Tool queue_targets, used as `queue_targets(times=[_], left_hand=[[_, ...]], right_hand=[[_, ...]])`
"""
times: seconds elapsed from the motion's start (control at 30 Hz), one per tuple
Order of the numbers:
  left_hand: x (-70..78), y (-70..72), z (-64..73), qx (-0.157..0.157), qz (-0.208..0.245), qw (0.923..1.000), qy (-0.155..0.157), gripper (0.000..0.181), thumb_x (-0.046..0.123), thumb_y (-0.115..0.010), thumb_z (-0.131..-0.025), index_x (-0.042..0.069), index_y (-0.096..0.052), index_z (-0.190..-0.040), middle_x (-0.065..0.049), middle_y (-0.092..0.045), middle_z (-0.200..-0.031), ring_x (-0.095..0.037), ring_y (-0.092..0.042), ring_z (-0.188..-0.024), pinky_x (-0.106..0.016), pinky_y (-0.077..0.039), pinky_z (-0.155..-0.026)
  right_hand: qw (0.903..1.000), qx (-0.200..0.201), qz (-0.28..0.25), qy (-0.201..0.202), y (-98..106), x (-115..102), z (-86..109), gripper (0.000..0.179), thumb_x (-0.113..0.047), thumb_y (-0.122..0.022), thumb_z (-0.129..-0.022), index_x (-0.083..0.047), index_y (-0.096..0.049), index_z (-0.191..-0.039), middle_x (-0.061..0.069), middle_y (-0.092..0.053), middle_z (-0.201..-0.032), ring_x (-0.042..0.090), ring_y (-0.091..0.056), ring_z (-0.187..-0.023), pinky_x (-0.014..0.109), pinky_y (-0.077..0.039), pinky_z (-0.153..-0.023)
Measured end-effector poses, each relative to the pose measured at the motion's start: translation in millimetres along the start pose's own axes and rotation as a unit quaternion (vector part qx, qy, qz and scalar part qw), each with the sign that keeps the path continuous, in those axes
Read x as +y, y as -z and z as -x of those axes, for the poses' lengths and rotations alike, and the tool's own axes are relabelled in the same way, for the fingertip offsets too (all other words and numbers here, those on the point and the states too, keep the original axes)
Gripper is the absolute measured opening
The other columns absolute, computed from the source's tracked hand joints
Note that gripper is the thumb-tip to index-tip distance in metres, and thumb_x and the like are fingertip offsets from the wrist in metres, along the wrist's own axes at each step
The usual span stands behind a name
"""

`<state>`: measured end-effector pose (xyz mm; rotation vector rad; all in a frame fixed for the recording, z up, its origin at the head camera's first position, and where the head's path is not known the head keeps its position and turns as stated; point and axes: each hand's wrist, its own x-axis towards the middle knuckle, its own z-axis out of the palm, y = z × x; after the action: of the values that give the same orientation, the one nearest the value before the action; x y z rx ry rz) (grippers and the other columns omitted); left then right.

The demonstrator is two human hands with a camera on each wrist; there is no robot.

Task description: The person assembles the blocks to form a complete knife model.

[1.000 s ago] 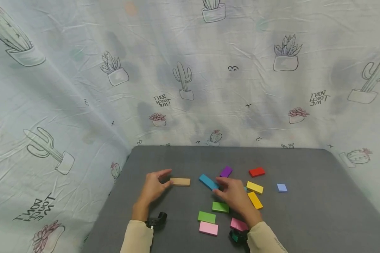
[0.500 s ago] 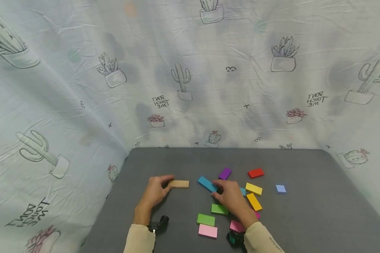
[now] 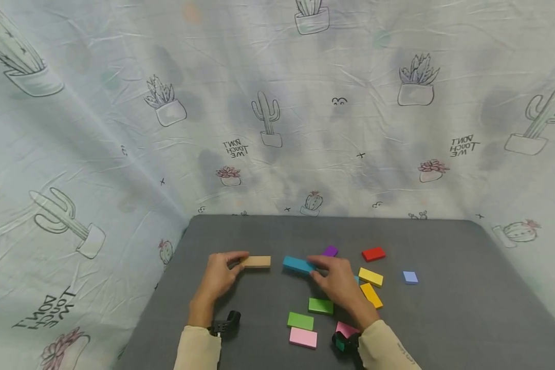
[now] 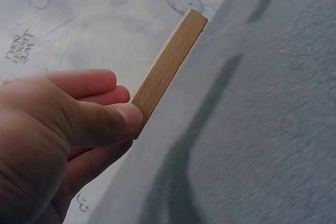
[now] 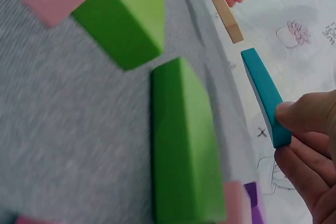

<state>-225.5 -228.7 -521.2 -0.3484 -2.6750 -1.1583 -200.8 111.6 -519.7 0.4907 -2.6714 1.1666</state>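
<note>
A plain wooden block (image 4: 169, 66) is pinched at one end between the thumb and fingers of my left hand (image 3: 219, 275). It is lifted off the table, its shadow falling apart from it in the left wrist view. My right hand (image 3: 339, 280) pinches the near end of a blue block (image 5: 262, 90), also raised. In the head view the two blocks point toward each other with a small gap between their free ends. A purple block (image 3: 330, 251) lies just behind the right hand, partly hidden by it.
Green blocks (image 3: 321, 306) and a light pink block (image 3: 303, 338) lie nearer me. A darker pink block (image 3: 346, 329) is by the right wrist. Yellow blocks (image 3: 371, 276), a red block (image 3: 373, 254) and a light blue tile (image 3: 410, 277) are to the right. Printed cloth (image 3: 305, 128) hangs behind the grey table (image 3: 467, 308).
My left hand has closed on the wooden block and lifted it, moving slightly left. The right hand has gripped the blue block, raised it and turned it closer to level with the wooden one.
</note>
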Motion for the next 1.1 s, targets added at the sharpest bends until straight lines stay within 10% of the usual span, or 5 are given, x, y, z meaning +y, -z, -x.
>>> queue_targets(times=[0.53,1.1], left_hand=[[-5.2,4.5,4.9,-0.042,-0.034,0.9984,0.019,0.035,-0.010,-0.082,-0.091,0.006,-0.083,-0.122,-0.007,-0.084,-0.117,-0.030,-0.079,-0.114,-0.048,-0.065,-0.097],[-11.1,0.1,3.6,-0.057,-0.042,0.9963,0.049,0.034,-0.011,-0.081,-0.092,0.008,-0.084,-0.120,-0.007,-0.083,-0.118,-0.028,-0.079,-0.112,-0.049,-0.065,-0.098]], right_hand=[[0.9951,-0.086,-0.044,-0.020,-24,3,-12.3,0.041,-0.003,-0.085,-0.093,-0.008,-0.078,-0.133,0.008,-0.081,-0.126,0.025,-0.079,-0.111,0.049,-0.065,-0.099],[0.9951,-0.094,-0.031,0.003,-34,5,-23.4,0.037,-0.004,-0.084,-0.094,-0.008,-0.079,-0.131,0.009,-0.081,-0.126,0.026,-0.079,-0.114,0.049,-0.065,-0.099]])
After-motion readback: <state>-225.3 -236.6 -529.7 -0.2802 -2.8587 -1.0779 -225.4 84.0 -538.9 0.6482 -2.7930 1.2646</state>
